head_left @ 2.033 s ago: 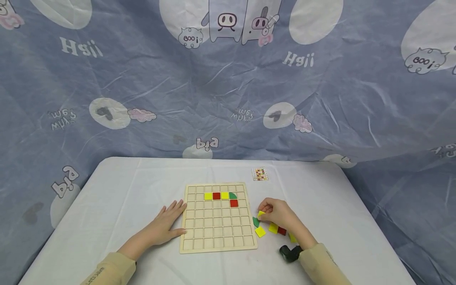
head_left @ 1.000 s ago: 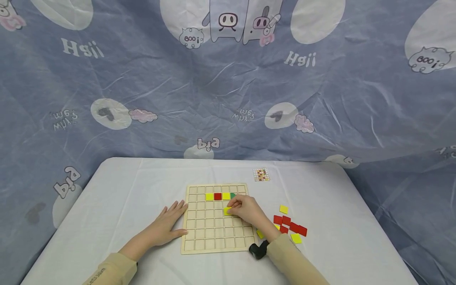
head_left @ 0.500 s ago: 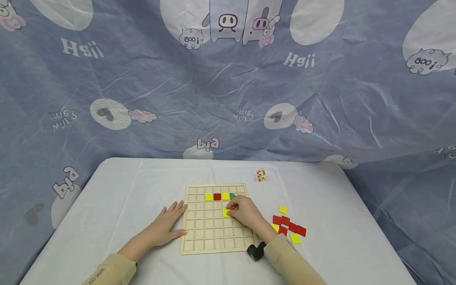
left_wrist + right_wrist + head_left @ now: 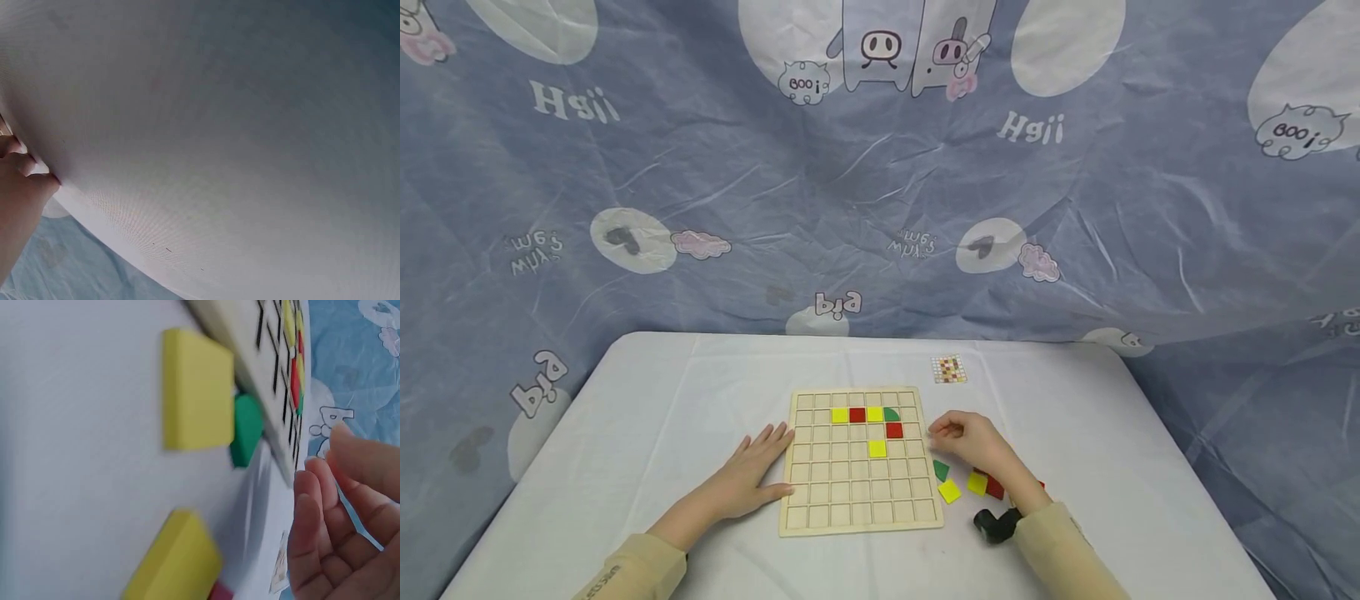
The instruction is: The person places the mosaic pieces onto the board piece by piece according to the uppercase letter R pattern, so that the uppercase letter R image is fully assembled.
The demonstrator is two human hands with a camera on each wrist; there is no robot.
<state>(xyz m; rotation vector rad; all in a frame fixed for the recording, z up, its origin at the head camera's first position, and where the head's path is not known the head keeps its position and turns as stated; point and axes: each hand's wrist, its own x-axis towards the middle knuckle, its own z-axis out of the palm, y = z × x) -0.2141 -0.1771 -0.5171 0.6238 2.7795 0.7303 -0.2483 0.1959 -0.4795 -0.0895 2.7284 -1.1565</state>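
Note:
A wooden grid board (image 4: 841, 493) lies on the white table in the head view. Its second row bears a yellow, a red and a yellow square tile and a green quarter-round tile (image 4: 891, 414). Below these sit a red tile (image 4: 894, 430) and, lower left of it, a yellow tile (image 4: 877, 449). My left hand (image 4: 747, 475) is spread flat, fingertips and thumb at the board's left edge. My right hand (image 4: 973, 440) hovers just right of the board. In the right wrist view, its loosely bent fingers (image 4: 306, 519) hold nothing.
Loose tiles lie right of the board: a green one (image 4: 941, 471), a yellow one (image 4: 950, 492), another yellow (image 4: 977, 482) and red ones (image 4: 995, 487), partly hidden by my right arm. A small pattern card (image 4: 950, 368) lies behind. A black object (image 4: 995, 527) is at my right wrist.
My right hand brought a yellow tile from the loose pieces to the board and let it go in the fourth row. It has since drawn back to the right. My left hand stayed put.

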